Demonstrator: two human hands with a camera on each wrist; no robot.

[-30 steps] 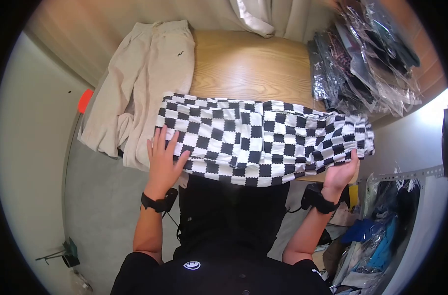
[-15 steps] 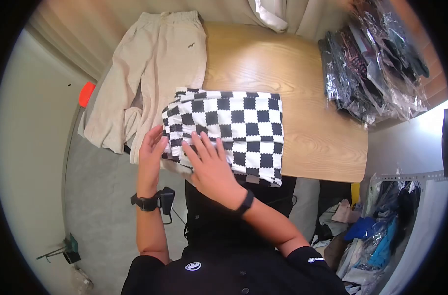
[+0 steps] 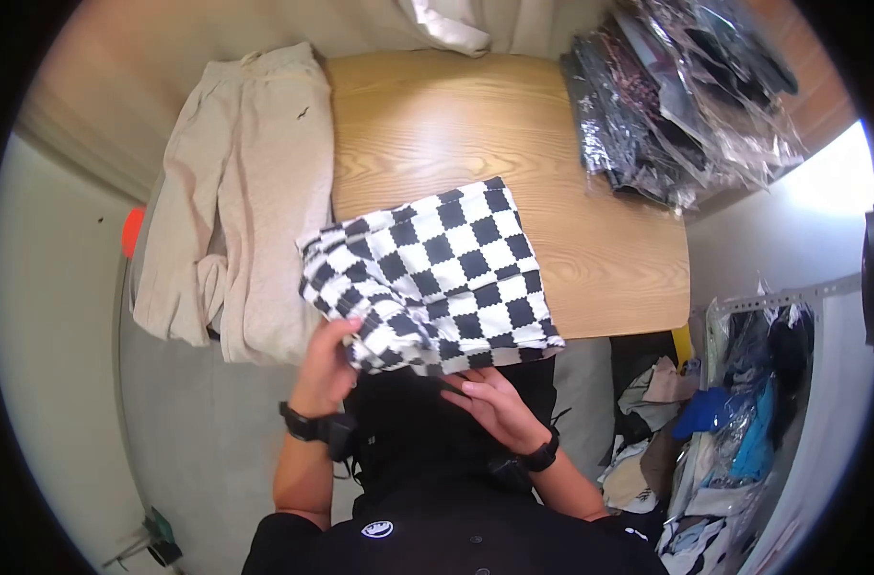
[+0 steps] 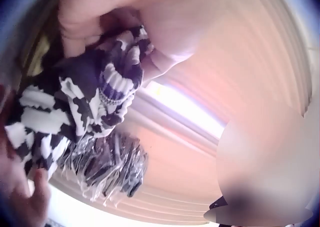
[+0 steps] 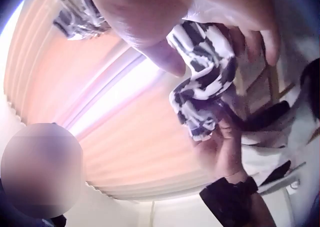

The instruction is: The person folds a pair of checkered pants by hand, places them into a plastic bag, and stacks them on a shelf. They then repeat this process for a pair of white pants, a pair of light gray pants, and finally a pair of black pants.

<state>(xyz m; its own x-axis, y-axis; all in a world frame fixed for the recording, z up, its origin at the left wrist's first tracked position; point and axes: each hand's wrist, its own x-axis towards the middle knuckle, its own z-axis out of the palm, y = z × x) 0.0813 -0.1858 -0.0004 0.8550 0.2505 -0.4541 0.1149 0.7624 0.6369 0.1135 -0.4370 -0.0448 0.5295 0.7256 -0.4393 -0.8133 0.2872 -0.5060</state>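
A black-and-white checkered garment [image 3: 446,268], folded over, lies at the near edge of the wooden table [image 3: 437,125], with its near side raised off the wood. My left hand [image 3: 333,356] grips the bunched near-left corner; in the left wrist view the cloth [image 4: 85,101] hangs from its curled fingers. My right hand [image 3: 485,398] is under the near edge, palm up. In the right wrist view the cloth [image 5: 205,71] sits between its thumb and fingers, and the left hand [image 5: 220,142] holds the bunch beside it.
Beige trousers [image 3: 235,192] hang over the table's left end. A stack of plastic-wrapped clothes [image 3: 667,96] fills the far right corner. Loose clothes and bags [image 3: 734,383] are piled on the floor to the right. A small orange object [image 3: 130,230] shows at far left.
The garment was spread along the table edge, then the right hand folded it over to the left. Now both hands hold its near edge and lift it, with the right hand moved underneath.
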